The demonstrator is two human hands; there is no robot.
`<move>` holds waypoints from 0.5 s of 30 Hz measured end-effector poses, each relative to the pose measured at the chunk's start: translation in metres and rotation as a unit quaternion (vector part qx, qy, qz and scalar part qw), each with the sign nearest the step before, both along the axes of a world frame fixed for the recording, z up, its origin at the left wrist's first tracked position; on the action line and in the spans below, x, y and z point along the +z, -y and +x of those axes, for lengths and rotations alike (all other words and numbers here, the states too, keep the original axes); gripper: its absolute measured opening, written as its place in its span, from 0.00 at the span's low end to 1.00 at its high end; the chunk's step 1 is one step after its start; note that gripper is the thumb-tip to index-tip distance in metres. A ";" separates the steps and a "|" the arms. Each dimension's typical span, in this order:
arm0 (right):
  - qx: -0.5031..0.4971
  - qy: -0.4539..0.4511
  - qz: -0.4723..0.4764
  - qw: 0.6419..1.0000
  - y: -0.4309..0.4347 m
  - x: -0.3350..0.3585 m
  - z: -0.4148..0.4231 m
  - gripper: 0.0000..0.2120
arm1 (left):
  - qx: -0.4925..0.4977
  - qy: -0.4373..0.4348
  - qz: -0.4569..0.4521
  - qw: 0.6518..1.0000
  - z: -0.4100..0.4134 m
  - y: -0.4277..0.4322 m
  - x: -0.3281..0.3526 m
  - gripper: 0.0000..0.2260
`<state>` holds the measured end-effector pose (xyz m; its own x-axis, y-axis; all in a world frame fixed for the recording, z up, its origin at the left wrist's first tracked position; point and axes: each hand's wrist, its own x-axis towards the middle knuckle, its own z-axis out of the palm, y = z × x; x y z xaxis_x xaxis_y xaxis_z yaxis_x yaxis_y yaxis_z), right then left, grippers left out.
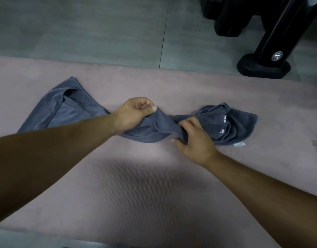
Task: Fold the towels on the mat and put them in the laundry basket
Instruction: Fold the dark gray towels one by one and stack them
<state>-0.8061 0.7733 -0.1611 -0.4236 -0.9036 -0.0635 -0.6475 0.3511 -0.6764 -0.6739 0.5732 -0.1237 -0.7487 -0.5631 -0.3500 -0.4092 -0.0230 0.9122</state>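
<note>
I'm looking down on the pink mat (154, 185), and one blue-grey towel (159, 130) lies stretched left to right across the middle of it. The left hand (134, 114) is clenched on the towel near its centre, fingers curled in and the thumb pressed on a raised fold. Just to its right, the right hand (197, 140) has its fingers dug into the cloth too, thumb on the near side, pinching a gathered ridge. Between the two hands the fabric is bunched and slightly twisted. On the left the towel opens out flatter, with its far corner folded over on itself. On the right it sits in a crumpled heap showing small white marks (224, 122), and a white label (239, 144) pokes out at its near edge onto the mat. Beyond the mat I see grey tiled floor (82, 29), and at the far right the black foot of a stand (261, 68) rests on the floor, well apart from the towel.
</note>
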 end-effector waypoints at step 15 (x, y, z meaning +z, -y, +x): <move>0.053 0.425 0.283 0.858 0.014 0.126 -0.074 0.19 | -0.219 0.034 0.021 0.975 -0.017 -0.021 0.049 0.09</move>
<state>-0.8800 0.7592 -0.0351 0.0771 -0.6563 -0.7505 -0.0534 0.7490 -0.6604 -0.6908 0.5940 -0.0750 -0.8883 -0.1783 -0.4232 -0.4476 0.1303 0.8847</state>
